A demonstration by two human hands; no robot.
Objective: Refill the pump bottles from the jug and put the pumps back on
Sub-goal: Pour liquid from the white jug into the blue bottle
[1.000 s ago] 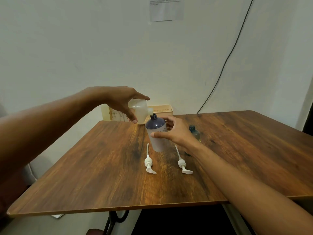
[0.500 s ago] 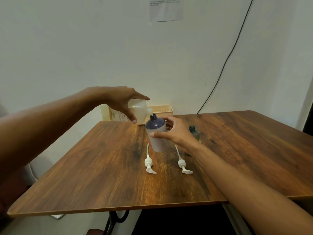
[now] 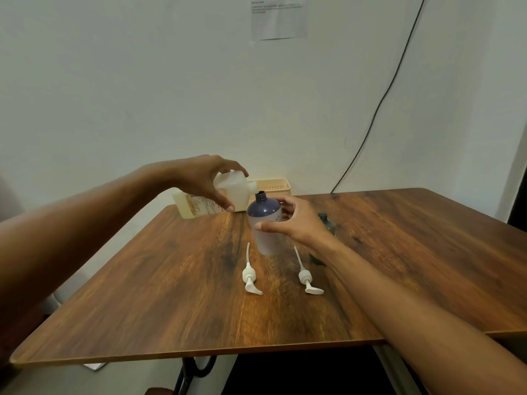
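Jug (image 3: 199,205), centre frame: tipped almost level above the far part of the table (image 3: 171,309), spout touching or just above the open neck of the bottle (image 3: 263,215). Pale yellowish liquid lies in the jug's lower, left end. Flow at the spout: cannot tell.

Left hand (image 3: 205,178): grips the jug from above near its spout end, fingers and thumb curled round the body.

Right hand (image 3: 298,223): holds the bottle, thumb across the front, fingers wrapped round the far side. Bottle dark at the shoulder, pale below, upright, base on the table.

Two white pumps lie flat in front of the bottle, tubes pointing away from the viewer: left pump (image 3: 250,276), right pump (image 3: 306,277), apart from each other and from the bottle.

Green bottle (image 3: 325,220), uncapped, stands just right of the right hand, partly hidden by the wrist.

Beige tray (image 3: 275,186) sits behind the jug against the wall. Black cable (image 3: 379,106) runs down the wall at upper right; paper sheet (image 3: 279,18) at top centre.
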